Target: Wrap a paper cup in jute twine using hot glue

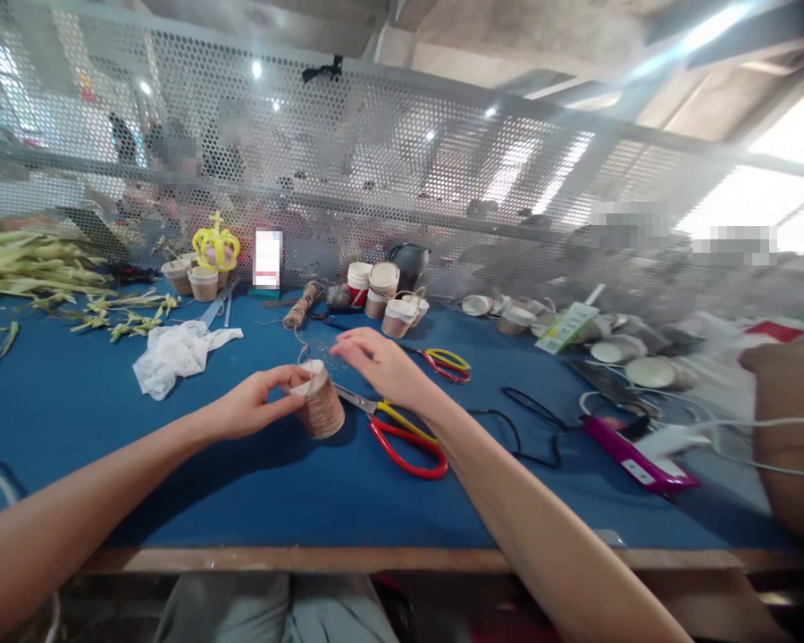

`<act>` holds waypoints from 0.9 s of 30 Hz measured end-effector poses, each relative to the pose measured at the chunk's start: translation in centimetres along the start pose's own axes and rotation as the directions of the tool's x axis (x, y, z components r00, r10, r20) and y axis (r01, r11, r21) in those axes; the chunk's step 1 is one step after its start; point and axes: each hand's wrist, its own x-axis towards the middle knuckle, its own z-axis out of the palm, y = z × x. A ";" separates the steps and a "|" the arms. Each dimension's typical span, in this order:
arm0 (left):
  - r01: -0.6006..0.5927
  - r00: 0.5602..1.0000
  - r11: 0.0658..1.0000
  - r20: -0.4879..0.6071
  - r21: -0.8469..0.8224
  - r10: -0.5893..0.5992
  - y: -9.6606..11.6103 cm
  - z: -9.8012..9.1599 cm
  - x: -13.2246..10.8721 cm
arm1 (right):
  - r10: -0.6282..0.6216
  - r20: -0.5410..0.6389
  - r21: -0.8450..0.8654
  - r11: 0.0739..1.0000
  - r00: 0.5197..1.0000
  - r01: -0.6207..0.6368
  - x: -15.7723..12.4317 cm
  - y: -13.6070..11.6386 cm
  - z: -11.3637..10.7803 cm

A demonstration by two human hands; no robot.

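My left hand (261, 400) is closed on the rim of a small paper cup (322, 406) wrapped in brown twine. The cup tilts above the blue tabletop, its open mouth toward the upper left. A strand runs from it to a bundle of twine (301, 306) behind. My right hand (377, 362) hovers just right of the cup, fingers loosely bent and apart, with nothing visible in them. Beneath my right wrist lie large scissors (408, 446) with red and yellow handles, their blades pointing at the cup.
Behind stand several white-rimmed cups (398, 317) and smaller scissors (448, 364). At left are a white cloth (174, 357), a yellow crown ornament (216, 246), a lit phone (268, 259) and pale leaf strips (33, 263). A purple glue gun (636, 455) with cables and another person's arm (794, 429) are at right.
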 end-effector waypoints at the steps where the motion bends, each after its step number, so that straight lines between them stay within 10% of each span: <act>1: -0.004 1.000 1.000 0.003 -0.004 0.004 0.1 0.1 0.0 | -0.142 0.072 0.046 0.989 0.987 0.139 0.1 -1.0 0.3; 11: 0.021 1.000 1.000 -0.017 0.001 -0.021 0.3 0.2 0.0 | -0.034 0.251 0.414 0.907 0.967 -0.075 0.9 -2.4 1.8; 27: 0.156 0.981 0.962 -0.082 -0.222 -0.178 0.9 -0.1 0.3 | 0.142 0.062 0.658 0.739 0.988 -0.147 -1.6 -1.0 1.4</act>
